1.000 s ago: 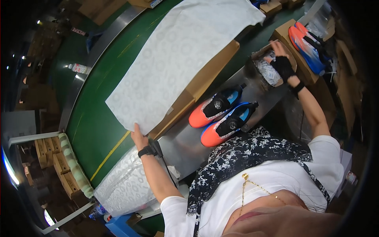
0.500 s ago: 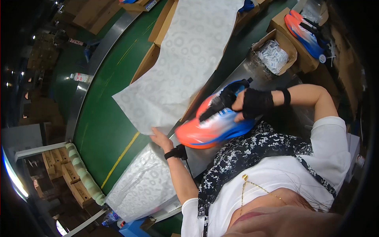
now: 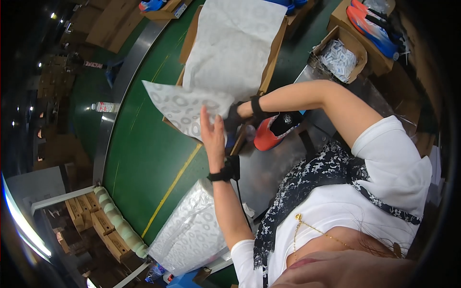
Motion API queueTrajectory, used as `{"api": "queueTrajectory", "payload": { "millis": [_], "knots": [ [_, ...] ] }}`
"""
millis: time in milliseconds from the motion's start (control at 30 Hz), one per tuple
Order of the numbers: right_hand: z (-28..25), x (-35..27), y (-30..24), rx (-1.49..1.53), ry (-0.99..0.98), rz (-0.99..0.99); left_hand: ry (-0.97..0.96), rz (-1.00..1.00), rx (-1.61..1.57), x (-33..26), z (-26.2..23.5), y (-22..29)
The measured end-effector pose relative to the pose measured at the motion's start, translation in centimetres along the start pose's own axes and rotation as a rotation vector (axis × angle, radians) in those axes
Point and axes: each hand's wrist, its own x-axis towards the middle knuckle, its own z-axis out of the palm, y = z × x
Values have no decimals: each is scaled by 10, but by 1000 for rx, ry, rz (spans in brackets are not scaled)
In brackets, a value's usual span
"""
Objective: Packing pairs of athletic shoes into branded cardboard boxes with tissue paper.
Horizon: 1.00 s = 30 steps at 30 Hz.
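A patterned white tissue sheet [image 3: 235, 53] lies over an open cardboard box [image 3: 272, 57], its near end lifted and folded up. My left hand [image 3: 213, 134] is raised against this folded end, fingers stretched out and apart. In a black fingerless glove, my right hand [image 3: 234, 119] reaches to the near end of the box beside the folded paper. Its fingers are hidden behind the paper and my left hand, so what they hold does not show. Just under my right forearm, an orange sports shoe [image 3: 270, 134] with a dark opening rests on the metal surface.
A carton of small white packets [image 3: 338, 60] stands at the right, with orange-and-blue shoes [image 3: 372, 29] on a box beyond. A wrapped stack of patterned paper [image 3: 192, 228] lies nearest me. Green belt [image 3: 139, 163] runs along the left, with a bottle [image 3: 105, 107] at its metal edge.
My right hand has moved left to the near end of the box, and an orange shoe now rests on the metal surface. My left hand has risen, and the paper's near end is folded up.
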Motion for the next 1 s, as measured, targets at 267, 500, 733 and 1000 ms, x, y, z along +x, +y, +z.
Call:
{"api": "queueTrajectory", "payload": {
  "millis": [267, 500, 733, 1000],
  "knots": [
    [-26, -132, -13, -501, 37, -127, -359, -56, 1293, 31, -22, -34],
    [-19, -174, 17, -494, 31, -85, -289, -74, 912, 24, -14, -18],
    [-66, -141, -65, -378, 1, -210, -365, 295, 913, -74, 21, 65],
    [-72, -104, -95, -352, 660, -621, 335, -123, 29, -24, -52, 18]
  ]
}}
